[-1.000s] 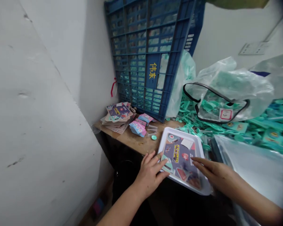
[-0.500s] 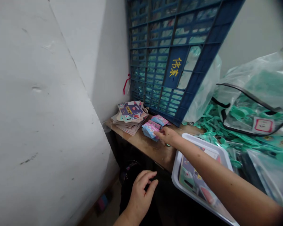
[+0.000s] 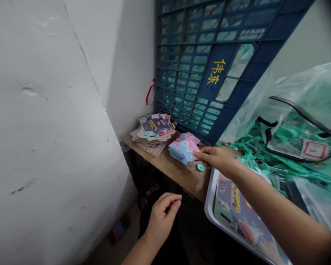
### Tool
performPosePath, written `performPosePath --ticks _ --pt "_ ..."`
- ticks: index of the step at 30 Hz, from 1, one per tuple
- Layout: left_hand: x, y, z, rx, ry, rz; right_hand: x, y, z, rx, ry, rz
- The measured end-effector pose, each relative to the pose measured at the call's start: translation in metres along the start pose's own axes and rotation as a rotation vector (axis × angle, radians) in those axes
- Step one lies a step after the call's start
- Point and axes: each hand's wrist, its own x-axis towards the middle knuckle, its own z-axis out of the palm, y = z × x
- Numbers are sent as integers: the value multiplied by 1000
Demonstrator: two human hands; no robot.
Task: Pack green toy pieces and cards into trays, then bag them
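Note:
My right hand (image 3: 220, 159) reaches over the wooden bench and pinches a pink-and-blue printed card (image 3: 189, 148) by its edge, thumb and fingertips together. That card lies tilted over a pile of similar small cards (image 3: 176, 152). Close under the fingers sits a small round green piece (image 3: 200, 168). My left hand (image 3: 162, 217) hovers in front of the bench, above my lap, its thumb and fingertips closed together with nothing visible between them. Below my right forearm, a white tray (image 3: 209, 208) holds a larger printed board (image 3: 234, 206) with purple artwork.
A stack of larger printed boards (image 3: 156, 129) sits at the bench's left end, beside the white wall (image 3: 85, 129). Behind stands a blue plastic crate (image 3: 206, 71) on its side. To the right lie many loose green plastic pieces (image 3: 278, 152) and a clear bag (image 3: 300, 106).
My right hand has drawn slightly right with the card, which now shows its face at an angle over the pile. My left hand's thumb and fingers have come together. The view has shifted.

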Motion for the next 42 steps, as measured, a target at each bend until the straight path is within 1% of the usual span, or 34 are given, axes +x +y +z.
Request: performPosePath --ticks 3,6,10,12,13,15,17,20,22,24,25,26,28,30,32,33,35,38,40,42 --pt "14 17 9 -168 7 -40 -32 -1 -7 -11 -59 -19" --pt "22 35 23 -329 -19 -92 -70 4 -7 -35 -113 31" --pt "17 49 45 -314 -29 -158 -108 22 -3 -47 -151 102" --pt "11 51 53 -282 -19 -186 -120 32 -7 -68 -125 108" --pt "9 50 56 -271 -10 -194 -125 36 -11 -76 -90 109" --pt "7 49 57 -254 31 -199 -132 44 -24 -77 -2 103" --pt "12 48 54 -243 88 -197 -139 52 -40 -75 74 100" --pt "33 45 45 -233 152 -162 -145 68 -63 -202 105 98" --pt "52 42 39 -232 200 -137 -144 78 -74 -367 170 25" --pt "72 40 34 -230 250 -116 -137 84 -80 -504 282 -84" --pt "82 38 33 -228 267 -109 -130 83 -82 -542 322 -124" --pt "91 37 32 -228 279 -104 -122 80 -82 -568 330 -145" --pt "109 34 30 -227 299 -100 -98 69 -79 -604 266 -156" --pt "123 32 30 -222 310 -97 -66 54 -73 -653 201 -164" --pt "134 28 29 -215 309 -101 -28 40 -64 -725 206 -172" --pt "139 27 28 -213 305 -109 -9 35 -59 -760 222 -148" --pt "145 23 26 -209 284 -132 28 30 -51 -800 210 -106" --pt "147 19 22 -205 243 -177 74 33 -40 -851 200 -58" --pt "146 19 19 -200 214 -205 93 38 -36 -888 217 -41" --pt "145 19 16 -192 180 -235 102 42 -35 -878 230 -38"
